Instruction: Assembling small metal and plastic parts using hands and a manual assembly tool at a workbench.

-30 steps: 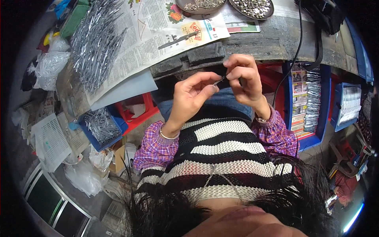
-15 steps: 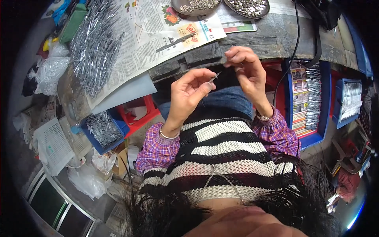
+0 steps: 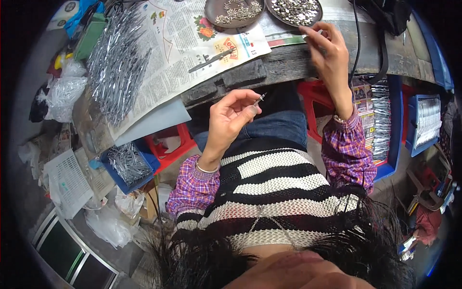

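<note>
My left hand (image 3: 232, 114) is closed in a pinch above my lap, with thumb and index finger on a small slender metal part (image 3: 260, 99). The part's thin tip points up and away from me. Farther right, my right hand (image 3: 329, 53) is raised over the bench edge. Its thumb and index finger stretch toward a round dark dish of small shiny metal pieces (image 3: 296, 10), with the tips slightly apart and nothing visible between them. Left of that dish, a second dish (image 3: 236, 21) holds small pin-like metal pieces.
Newspaper (image 3: 178, 48) covers part of the workbench (image 3: 288, 65), with a slim dark tool (image 3: 211, 61) on it. A large heap of slender metal parts (image 3: 118, 67) lies at left. Blue trays of metal parts (image 3: 129, 164) (image 3: 382, 120) stand either side. A black cable (image 3: 357, 43) hangs at right.
My right hand has moved away from the left hand, up and to the right, toward the dish of shiny pieces. The left hand keeps its pinch on the metal part.
</note>
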The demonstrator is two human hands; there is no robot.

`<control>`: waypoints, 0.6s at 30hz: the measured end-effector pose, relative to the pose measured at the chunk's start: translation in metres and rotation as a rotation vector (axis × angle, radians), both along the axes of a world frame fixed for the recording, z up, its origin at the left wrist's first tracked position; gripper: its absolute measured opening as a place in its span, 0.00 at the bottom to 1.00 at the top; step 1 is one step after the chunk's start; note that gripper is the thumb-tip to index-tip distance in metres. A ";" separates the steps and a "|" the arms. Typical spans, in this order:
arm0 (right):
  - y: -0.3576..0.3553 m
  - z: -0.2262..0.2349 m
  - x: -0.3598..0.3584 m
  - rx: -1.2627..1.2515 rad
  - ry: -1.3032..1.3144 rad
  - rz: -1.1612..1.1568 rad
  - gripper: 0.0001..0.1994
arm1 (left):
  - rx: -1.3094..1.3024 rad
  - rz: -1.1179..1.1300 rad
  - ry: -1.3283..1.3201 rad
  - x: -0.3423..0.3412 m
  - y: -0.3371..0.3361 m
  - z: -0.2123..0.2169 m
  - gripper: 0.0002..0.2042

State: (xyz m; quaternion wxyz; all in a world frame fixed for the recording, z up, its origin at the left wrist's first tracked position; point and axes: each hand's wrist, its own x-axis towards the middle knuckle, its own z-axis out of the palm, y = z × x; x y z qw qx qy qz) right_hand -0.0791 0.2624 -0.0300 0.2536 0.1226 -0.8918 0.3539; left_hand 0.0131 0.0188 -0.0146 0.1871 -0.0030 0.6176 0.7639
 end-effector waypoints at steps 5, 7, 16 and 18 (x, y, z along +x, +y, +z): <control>-0.005 0.004 -0.016 0.186 0.018 -0.017 0.16 | -0.002 -0.017 -0.020 -0.003 -0.001 0.000 0.11; -0.004 0.002 -0.021 0.202 0.056 -0.014 0.12 | 0.005 0.002 -0.018 -0.004 -0.003 0.000 0.11; 0.001 0.003 -0.020 -0.087 -0.087 0.007 0.06 | 0.020 0.007 -0.004 -0.001 -0.007 -0.005 0.10; -0.005 0.007 -0.013 -0.141 -0.087 0.028 0.06 | 0.032 0.003 0.013 0.000 -0.011 -0.006 0.10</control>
